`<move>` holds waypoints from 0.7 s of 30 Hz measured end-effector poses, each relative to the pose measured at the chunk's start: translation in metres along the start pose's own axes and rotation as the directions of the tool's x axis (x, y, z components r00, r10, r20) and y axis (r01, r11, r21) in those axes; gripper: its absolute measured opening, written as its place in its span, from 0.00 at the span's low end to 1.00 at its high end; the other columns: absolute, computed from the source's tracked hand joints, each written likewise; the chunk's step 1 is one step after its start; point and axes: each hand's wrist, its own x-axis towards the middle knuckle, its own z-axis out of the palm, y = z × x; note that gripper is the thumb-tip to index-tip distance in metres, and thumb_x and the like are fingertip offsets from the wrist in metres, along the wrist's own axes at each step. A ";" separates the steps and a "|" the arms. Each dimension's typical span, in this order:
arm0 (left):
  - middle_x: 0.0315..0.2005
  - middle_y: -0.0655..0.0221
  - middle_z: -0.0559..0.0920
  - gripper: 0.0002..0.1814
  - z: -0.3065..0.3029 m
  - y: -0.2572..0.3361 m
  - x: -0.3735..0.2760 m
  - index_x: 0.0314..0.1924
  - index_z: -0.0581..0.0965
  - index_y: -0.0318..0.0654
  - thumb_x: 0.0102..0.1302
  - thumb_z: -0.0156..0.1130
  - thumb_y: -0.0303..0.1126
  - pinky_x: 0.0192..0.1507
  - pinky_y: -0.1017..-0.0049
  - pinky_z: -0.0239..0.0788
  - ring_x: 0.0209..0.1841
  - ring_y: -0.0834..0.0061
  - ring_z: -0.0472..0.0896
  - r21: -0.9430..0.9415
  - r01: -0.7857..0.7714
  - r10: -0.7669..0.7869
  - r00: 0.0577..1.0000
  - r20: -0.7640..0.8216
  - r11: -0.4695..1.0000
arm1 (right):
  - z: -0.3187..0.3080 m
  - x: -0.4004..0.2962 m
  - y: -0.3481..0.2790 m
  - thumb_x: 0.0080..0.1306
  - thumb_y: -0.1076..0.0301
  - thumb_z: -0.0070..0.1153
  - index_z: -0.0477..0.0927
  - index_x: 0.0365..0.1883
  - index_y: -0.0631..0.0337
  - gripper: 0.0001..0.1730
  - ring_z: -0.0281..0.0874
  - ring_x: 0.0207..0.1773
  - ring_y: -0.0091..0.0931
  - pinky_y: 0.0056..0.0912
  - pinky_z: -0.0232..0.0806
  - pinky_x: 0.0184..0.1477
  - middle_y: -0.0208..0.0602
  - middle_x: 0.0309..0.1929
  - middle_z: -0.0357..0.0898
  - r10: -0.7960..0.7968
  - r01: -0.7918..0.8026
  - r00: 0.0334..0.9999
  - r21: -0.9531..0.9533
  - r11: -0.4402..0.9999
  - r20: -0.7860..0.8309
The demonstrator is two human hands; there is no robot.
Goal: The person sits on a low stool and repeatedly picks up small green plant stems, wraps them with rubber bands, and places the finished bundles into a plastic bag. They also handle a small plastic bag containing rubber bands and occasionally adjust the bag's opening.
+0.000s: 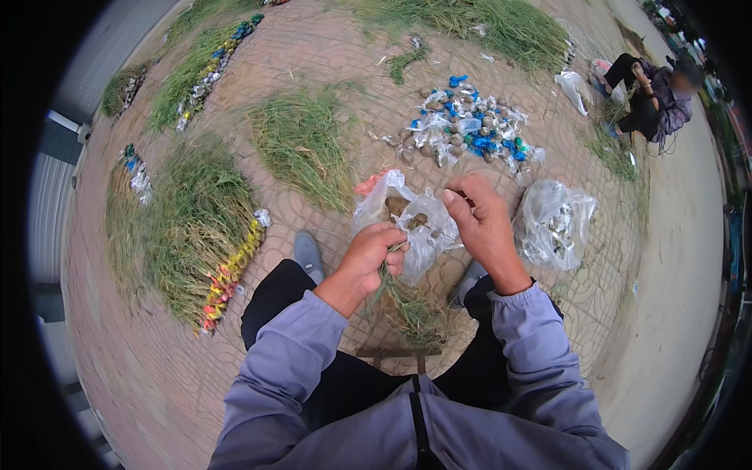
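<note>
My left hand (376, 252) grips a small bunch of green grass stems (385, 279), whose blades hang down between my knees. Just beyond it lies an open clear plastic bag (376, 205) with brown soil-like clumps (417, 221) showing inside. My right hand (484, 217) is raised at the right side of that bag, fingers curled and thumb close to the index finger. Whether anything thin is pinched there is too small to tell. Loose grass (420, 317) lies on the paving below my hands.
Soil balls wrapped in plastic (464, 129) lie heaped ahead. A full clear bag (555, 223) stands right of my right hand. Grass bundles with wrapped ends (200, 235) lie in rows at left, beside a loose grass pile (302, 147). Another person (652, 100) sits at far right.
</note>
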 end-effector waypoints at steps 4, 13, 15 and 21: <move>0.29 0.68 0.78 0.02 0.001 0.008 -0.001 0.38 0.73 0.37 0.69 0.56 0.27 0.20 0.79 0.57 0.18 0.85 0.66 -0.015 -0.060 0.059 0.997 -0.055 0.998 | -0.005 -0.013 -0.011 0.65 0.67 0.65 0.80 0.37 0.64 0.10 0.75 0.30 0.37 0.39 0.67 0.32 0.43 0.30 0.74 0.053 -0.051 0.995 -0.024 0.998 0.086; 0.29 0.67 0.78 0.03 -0.001 0.006 0.003 0.38 0.73 0.37 0.70 0.57 0.27 0.20 0.79 0.57 0.18 0.85 0.66 -0.038 -0.094 0.091 0.994 -0.067 0.995 | 0.008 -0.023 -0.003 0.64 0.69 0.62 0.80 0.35 0.57 0.04 0.81 0.33 0.43 0.46 0.72 0.33 0.41 0.32 0.80 -0.114 0.157 0.976 -0.237 0.959 0.186; 0.29 0.67 0.78 0.02 0.001 0.005 0.003 0.38 0.73 0.38 0.70 0.57 0.27 0.20 0.79 0.58 0.19 0.85 0.67 -0.035 -0.095 0.092 0.993 -0.077 0.995 | 0.011 -0.022 -0.005 0.64 0.70 0.61 0.80 0.34 0.56 0.03 0.81 0.32 0.43 0.46 0.71 0.31 0.40 0.31 0.79 -0.152 0.192 0.972 -0.237 0.952 0.178; 0.28 0.69 0.77 0.03 0.004 0.002 0.003 0.37 0.73 0.40 0.69 0.58 0.26 0.20 0.78 0.59 0.19 0.85 0.68 -0.012 -0.096 0.095 0.992 -0.088 0.995 | 0.019 -0.022 -0.011 0.60 0.71 0.61 0.77 0.29 0.56 0.04 0.79 0.28 0.41 0.45 0.70 0.27 0.39 0.26 0.74 -0.212 0.246 0.967 -0.297 0.923 0.141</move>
